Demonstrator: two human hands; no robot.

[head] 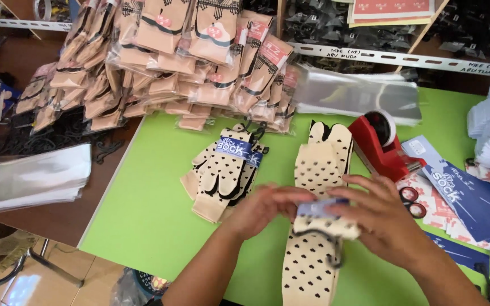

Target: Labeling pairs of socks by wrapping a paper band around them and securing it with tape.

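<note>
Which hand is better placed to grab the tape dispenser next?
Probably the right hand. The red tape dispenser sits on the green table just beyond it on the same side, while the left hand would have to cross the dotted socks both hands are holding.

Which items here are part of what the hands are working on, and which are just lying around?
In use:
left hand
right hand
spotted beige socks
blue paper band

Lying about:
banded sock pairs
red tape dispenser
scissors
bagged socks pile
clear bags
</note>
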